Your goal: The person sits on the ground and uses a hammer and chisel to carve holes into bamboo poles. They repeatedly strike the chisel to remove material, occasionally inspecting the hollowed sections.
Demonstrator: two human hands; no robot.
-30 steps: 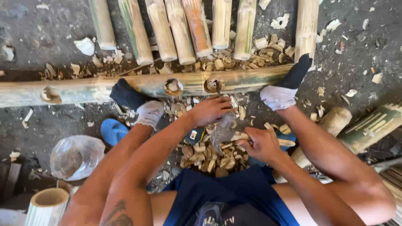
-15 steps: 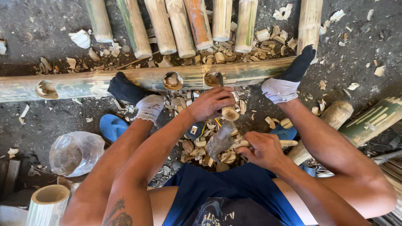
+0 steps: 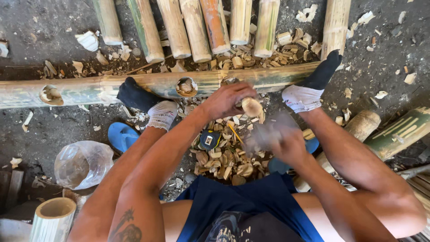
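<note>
A long bamboo pole [image 3: 89, 87] lies across the ground with round holes cut in it, and my two socked feet press against it. My left hand [image 3: 226, 99] grips a wooden-handled chisel [image 3: 251, 106] set at a hole in the pole. My right hand [image 3: 286, 144] is blurred in motion, closed on a mallet-like tool [image 3: 264, 134] just below the chisel handle. Bamboo chips [image 3: 224, 161] are heaped between my legs.
Several cut bamboo poles [image 3: 197, 27] lie side by side beyond the long pole. A tape measure [image 3: 209, 140] sits among the chips. A blue sandal [image 3: 121, 136], a clear plastic bag [image 3: 83, 163] and a bamboo tube end [image 3: 53, 217] are at the left; a green bamboo piece [image 3: 401, 132] lies right.
My left hand moved up to the hole in the pole with the chisel. My right hand with its tool swung up from my lap toward the chisel handle.
</note>
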